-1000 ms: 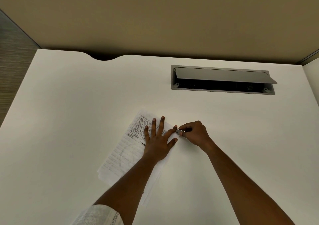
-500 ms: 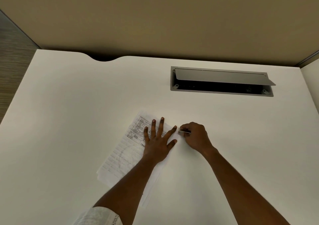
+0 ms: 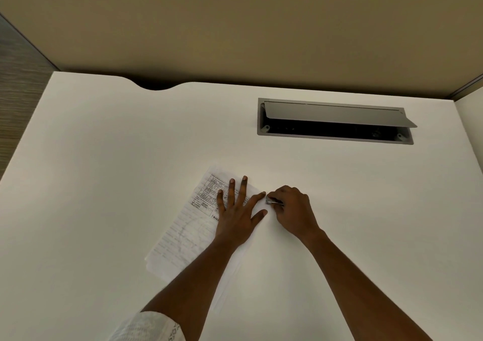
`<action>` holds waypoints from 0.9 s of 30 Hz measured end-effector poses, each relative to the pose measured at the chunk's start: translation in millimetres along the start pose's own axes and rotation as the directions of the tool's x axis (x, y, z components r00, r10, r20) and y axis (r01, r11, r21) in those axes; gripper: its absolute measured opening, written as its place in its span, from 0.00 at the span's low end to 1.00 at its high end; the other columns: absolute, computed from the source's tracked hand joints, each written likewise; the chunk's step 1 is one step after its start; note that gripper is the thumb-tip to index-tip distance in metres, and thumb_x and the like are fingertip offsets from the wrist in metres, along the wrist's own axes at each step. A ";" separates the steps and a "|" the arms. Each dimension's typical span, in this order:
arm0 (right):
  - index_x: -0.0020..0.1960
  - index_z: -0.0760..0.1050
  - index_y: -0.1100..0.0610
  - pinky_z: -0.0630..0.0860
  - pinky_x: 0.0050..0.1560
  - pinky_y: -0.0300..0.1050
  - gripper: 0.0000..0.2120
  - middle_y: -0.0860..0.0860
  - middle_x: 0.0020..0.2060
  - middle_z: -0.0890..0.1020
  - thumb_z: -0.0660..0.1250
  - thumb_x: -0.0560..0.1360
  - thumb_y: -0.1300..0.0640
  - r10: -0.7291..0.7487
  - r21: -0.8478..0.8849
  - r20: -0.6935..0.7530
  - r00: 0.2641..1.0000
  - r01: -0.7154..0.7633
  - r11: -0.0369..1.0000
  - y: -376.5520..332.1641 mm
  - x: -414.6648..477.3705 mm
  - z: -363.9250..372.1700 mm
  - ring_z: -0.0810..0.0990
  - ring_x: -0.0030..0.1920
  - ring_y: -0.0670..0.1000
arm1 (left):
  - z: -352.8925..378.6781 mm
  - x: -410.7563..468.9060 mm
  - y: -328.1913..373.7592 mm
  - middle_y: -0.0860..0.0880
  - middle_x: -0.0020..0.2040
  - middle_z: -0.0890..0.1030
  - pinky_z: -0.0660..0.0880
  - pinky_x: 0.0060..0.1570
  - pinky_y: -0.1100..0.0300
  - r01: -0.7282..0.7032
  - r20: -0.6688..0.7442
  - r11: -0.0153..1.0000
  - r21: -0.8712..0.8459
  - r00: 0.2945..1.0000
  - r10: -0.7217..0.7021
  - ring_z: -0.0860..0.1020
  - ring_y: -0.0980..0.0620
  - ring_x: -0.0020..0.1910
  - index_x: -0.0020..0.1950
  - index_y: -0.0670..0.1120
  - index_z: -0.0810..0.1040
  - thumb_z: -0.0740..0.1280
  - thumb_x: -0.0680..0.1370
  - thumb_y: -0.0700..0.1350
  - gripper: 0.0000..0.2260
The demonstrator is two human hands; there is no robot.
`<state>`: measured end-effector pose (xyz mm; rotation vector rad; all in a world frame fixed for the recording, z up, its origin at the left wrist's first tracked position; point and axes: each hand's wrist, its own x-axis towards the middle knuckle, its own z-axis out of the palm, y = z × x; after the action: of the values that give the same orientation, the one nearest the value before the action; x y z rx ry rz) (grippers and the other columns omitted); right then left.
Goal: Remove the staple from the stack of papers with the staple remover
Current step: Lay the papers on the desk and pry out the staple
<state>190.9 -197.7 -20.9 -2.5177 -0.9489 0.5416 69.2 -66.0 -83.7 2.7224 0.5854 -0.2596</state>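
A stack of printed papers (image 3: 183, 233) lies tilted on the white desk (image 3: 104, 184). My left hand (image 3: 239, 210) presses flat on its upper part, fingers spread and straight. My right hand (image 3: 292, 210) grips a small metal staple remover (image 3: 273, 201) in curled fingers, with its tip at the papers' upper right corner, just beside my left index fingertip. The staple itself is too small to make out.
A grey cable hatch (image 3: 337, 121) with its lid raised is set into the desk at the back right. A beige partition wall (image 3: 235, 27) runs behind the desk, with a curved notch (image 3: 156, 86) in the rear edge.
My right hand with the staple remover has shifted slightly toward the paper corner. My left hand stays pressed on the papers.
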 end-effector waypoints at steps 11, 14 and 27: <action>0.57 0.85 0.55 0.80 0.60 0.52 0.11 0.53 0.54 0.87 0.72 0.76 0.60 0.101 0.137 0.146 0.984 -0.121 0.983 1.4 19.4 -12.3 0.84 0.56 0.53 | -6.9 -0.1 2.2 0.50 0.83 0.31 0.28 0.74 0.39 0.014 0.050 1.000 -0.001 0.999 -0.014 0.29 0.42 0.80 0.81 0.67 0.53 0.45 0.81 0.70 0.28; 0.55 0.86 0.56 0.80 0.61 0.47 0.10 0.53 0.54 0.87 0.74 0.74 0.61 0.138 0.181 0.171 0.976 -0.168 0.969 2.1 25.8 -15.2 0.84 0.57 0.52 | -7.5 0.1 2.5 0.51 0.82 0.30 0.28 0.74 0.38 0.019 0.069 1.000 -0.004 0.997 -0.019 0.27 0.43 0.80 0.81 0.67 0.52 0.46 0.82 0.69 0.27; 0.53 0.86 0.57 0.77 0.48 0.36 0.09 0.50 0.50 0.87 0.75 0.74 0.57 0.183 0.276 0.100 0.978 -0.204 0.939 -8.5 42.5 -44.0 0.83 0.48 0.47 | -11.1 -0.7 2.9 0.50 0.83 0.30 0.30 0.75 0.37 0.018 0.104 1.000 -0.018 0.994 -0.016 0.28 0.42 0.80 0.81 0.67 0.53 0.48 0.83 0.68 0.26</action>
<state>237.1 -172.5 11.4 -2.3532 -0.5979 0.7762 70.9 -64.7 -72.4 2.6682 0.5792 -0.3952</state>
